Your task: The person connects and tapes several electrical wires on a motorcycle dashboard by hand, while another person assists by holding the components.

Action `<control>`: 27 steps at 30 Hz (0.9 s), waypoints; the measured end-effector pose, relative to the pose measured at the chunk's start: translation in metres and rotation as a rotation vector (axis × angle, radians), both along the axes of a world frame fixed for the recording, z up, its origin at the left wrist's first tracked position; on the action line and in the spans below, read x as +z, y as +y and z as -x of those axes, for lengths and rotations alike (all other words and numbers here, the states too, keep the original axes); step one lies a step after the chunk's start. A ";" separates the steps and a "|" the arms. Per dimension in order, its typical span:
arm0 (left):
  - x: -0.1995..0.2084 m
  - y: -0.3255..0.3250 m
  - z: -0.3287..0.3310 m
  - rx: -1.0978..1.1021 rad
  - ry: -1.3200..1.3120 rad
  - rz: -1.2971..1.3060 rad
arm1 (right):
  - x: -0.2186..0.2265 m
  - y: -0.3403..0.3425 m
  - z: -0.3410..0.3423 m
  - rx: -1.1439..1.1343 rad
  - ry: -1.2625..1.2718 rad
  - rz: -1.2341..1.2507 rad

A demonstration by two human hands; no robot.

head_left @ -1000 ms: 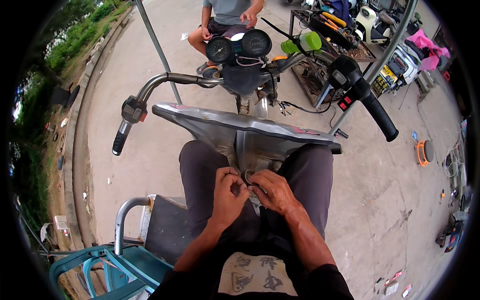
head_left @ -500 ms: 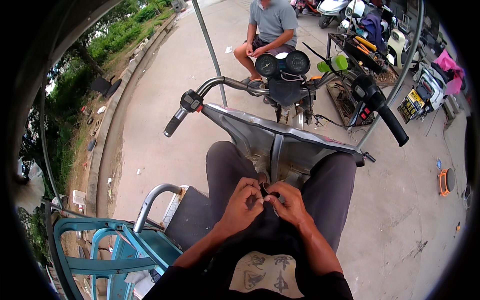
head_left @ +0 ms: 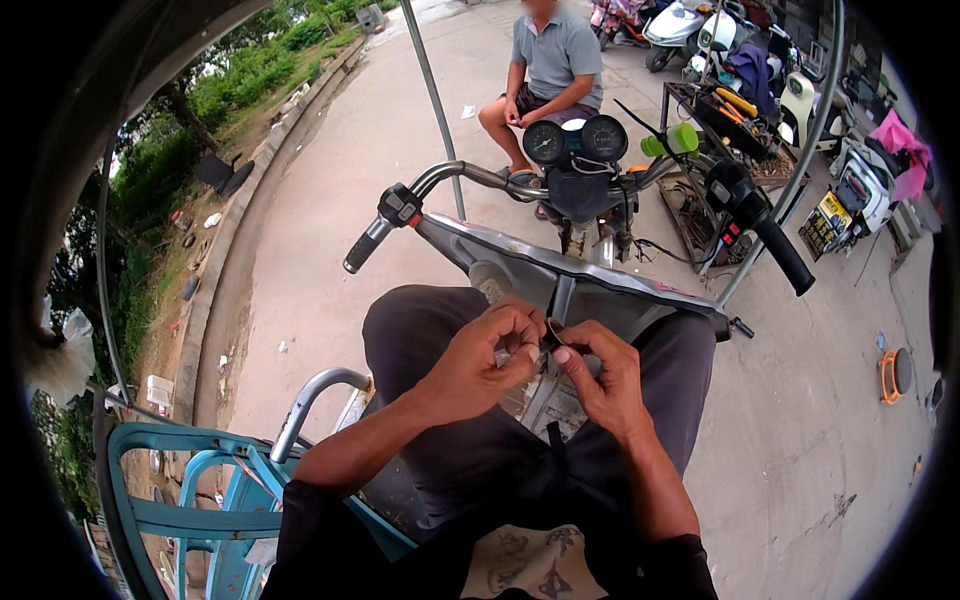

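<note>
I sit on a scooter with grey leg shield panel (head_left: 520, 262) in front of my knees. My left hand (head_left: 478, 358) and my right hand (head_left: 606, 372) meet above my lap, fingertips pinched together on a small dark part (head_left: 549, 335) with a thin wire. The part is mostly hidden by my fingers. Ahead are the handlebar with black left grip (head_left: 365, 246) and right grip (head_left: 785, 255), and two round gauges (head_left: 575, 142).
A person in a grey shirt (head_left: 555, 70) sits beyond the handlebar. A metal pole (head_left: 432, 95) stands left of them. A tool rack (head_left: 735, 120) and parked scooters (head_left: 690, 25) are at the far right. A blue chair (head_left: 190, 500) stands at my lower left.
The view has swung left and down, showing more kerb and blue chair. My hands stay together at my lap, raised slightly, still working the small part.
</note>
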State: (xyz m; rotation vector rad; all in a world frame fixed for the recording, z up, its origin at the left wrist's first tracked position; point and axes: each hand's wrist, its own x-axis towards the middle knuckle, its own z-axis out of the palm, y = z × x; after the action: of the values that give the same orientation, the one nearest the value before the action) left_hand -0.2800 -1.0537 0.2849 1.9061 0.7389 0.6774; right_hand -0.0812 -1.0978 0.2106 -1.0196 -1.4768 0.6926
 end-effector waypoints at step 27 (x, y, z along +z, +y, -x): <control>0.050 0.267 -0.183 -0.192 0.122 0.084 | 0.057 0.208 -0.163 -0.295 0.063 0.184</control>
State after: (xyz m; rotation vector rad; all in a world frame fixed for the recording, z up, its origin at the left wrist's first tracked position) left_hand -0.0971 -0.7864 0.3353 1.9235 0.6399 0.4073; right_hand 0.0822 -0.8898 0.2681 -1.3135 -1.1920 0.6481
